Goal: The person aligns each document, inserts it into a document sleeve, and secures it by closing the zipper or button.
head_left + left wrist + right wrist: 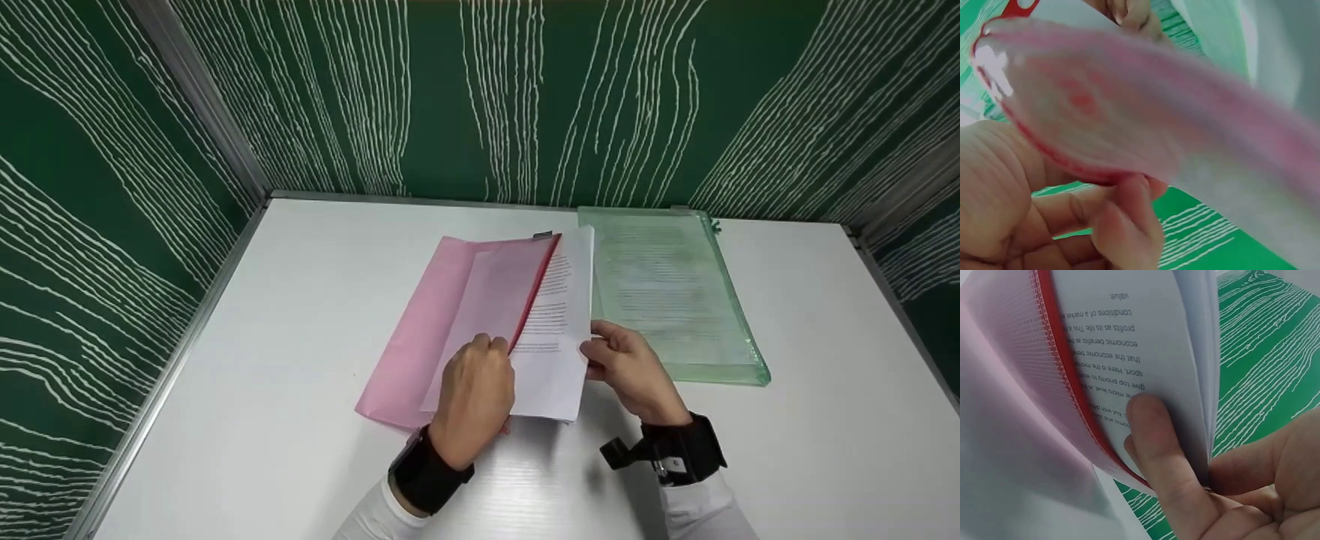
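Note:
A pink zip folder (424, 337) with a red zip edge (1064, 371) is held up over the white table. Printed papers (551, 360) lie partly inside it and stick out past its open side on the right. My left hand (476, 390) pinches the folder's red edge between thumb and finger, as the left wrist view shows. With thumb and fingers on both faces, my right hand (630, 367) grips the outer edge of the papers. In the right wrist view the stack of sheets bends slightly between those fingers.
A green zip folder (682, 300) holding printed sheets lies flat at the back right of the white table (247, 360). Green panels (442, 97) with white wavy lines stand behind the table and at its sides.

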A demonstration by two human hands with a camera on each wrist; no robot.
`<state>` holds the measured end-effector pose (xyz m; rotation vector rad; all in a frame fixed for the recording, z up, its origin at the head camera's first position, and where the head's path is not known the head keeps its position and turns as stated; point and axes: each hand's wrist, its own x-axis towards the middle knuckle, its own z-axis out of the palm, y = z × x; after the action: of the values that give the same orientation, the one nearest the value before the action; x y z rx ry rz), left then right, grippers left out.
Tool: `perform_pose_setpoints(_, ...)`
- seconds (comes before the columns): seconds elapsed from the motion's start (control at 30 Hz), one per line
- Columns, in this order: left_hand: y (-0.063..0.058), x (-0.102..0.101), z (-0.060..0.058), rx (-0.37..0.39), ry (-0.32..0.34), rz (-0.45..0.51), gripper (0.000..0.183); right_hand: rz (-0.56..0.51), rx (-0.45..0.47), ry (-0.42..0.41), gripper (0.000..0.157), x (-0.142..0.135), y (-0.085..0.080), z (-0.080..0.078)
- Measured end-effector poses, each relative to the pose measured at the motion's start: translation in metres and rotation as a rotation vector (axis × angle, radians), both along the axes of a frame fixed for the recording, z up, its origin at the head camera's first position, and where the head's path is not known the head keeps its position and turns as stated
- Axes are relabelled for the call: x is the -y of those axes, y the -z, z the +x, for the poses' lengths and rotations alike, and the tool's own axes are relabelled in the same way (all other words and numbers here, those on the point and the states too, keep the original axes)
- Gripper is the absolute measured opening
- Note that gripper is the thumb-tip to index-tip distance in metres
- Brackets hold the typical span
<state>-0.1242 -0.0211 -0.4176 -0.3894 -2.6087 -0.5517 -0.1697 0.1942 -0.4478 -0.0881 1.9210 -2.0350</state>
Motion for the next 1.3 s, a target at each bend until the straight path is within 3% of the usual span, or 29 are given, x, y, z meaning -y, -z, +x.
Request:
perform_pose_setpoints(0.2,0.005,-0.001,-0.001,-0.034,-0.028,-0.034,0.025,-0.01,-0.003,0.003,0.036,0.002,0.001,0.002)
perform_pose_setpoints(0.4,0.01,-0.001,-0.004,-0.037,0.037,-0.078,0.017,-0.01,-0.004,0.021,0.037,0.002,-0.001,0.002)
perform_pose_setpoints(0.6,0.011,0.0,-0.005,-0.014,0.103,-0.047,0.013,0.003,0.01,0.027,0.038,0.003,-0.002,0.001)
perform_pose_setpoints(1.3,0.009,-0.006,-0.001,-0.031,0.158,-0.041,0.006,0.029,-0.013,-0.009,0.026,0.009,0.004,0.001)
